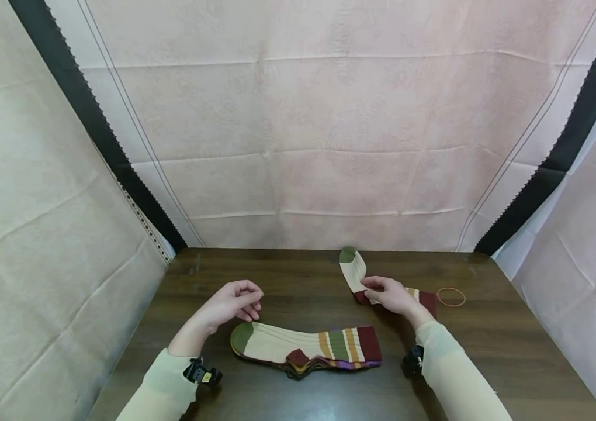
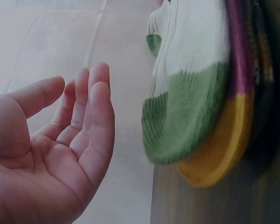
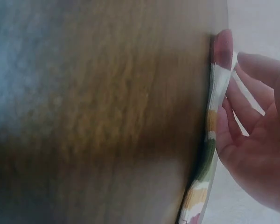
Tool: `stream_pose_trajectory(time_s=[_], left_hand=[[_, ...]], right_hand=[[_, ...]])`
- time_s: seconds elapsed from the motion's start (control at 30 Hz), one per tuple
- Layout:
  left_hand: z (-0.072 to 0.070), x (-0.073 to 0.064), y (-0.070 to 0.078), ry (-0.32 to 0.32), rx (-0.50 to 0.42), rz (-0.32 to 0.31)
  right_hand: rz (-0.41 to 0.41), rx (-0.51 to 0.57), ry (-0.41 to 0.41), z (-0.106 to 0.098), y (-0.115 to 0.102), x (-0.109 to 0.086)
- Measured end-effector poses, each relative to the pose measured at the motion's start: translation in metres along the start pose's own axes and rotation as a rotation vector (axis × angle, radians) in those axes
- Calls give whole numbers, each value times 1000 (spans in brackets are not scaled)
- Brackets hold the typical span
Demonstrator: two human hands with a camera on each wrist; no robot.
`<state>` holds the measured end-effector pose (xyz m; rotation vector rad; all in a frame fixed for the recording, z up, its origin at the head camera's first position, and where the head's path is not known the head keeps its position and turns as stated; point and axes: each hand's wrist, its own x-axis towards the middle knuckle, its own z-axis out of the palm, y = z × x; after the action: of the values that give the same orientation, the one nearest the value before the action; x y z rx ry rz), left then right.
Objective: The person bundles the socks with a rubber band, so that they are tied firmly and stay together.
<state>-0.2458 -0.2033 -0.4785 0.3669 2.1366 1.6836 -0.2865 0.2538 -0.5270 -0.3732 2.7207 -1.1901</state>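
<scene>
A stack of striped socks (image 1: 303, 345) lies on the table, a cream one with green toe and burgundy cuff on top. Just beyond its toe end hovers my left hand (image 1: 232, 301), fingers loosely bent and holding nothing. In the left wrist view the palm (image 2: 60, 158) is bare, beside the green toe (image 2: 191, 116) and a mustard toe below it. My right hand (image 1: 390, 295) rests on a separate cream sock (image 1: 353, 272) farther back, hiding its middle. In the right wrist view the fingers (image 3: 252, 105) lie loosely along that sock (image 3: 219, 86).
A thin yellowish rubber band (image 1: 451, 297) lies right of the separate sock's cuff. The brown wooden table (image 1: 277, 269) meets a pale cloth wall (image 1: 329, 146) at its far edge. More pale cloth (image 1: 56, 234) hangs at both sides.
</scene>
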Motion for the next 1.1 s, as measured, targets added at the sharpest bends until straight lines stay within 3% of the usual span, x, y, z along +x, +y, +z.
stream_pose_trajectory(time_s=[0.23,0.4,0.8,1.1], left_hand=[[4,3,2,-4,8,-14],[7,13,6,-20,35,-19],[28,63,19,-35,176,-60],[55,97,19,25,256,-80]], right_hand=[[-65,23,-135,1,-1,-1],[-135,-9,-186,1,-2,0],[-150,11,-209,7,-4,1],[-146,-11,-202,12,-3,3]])
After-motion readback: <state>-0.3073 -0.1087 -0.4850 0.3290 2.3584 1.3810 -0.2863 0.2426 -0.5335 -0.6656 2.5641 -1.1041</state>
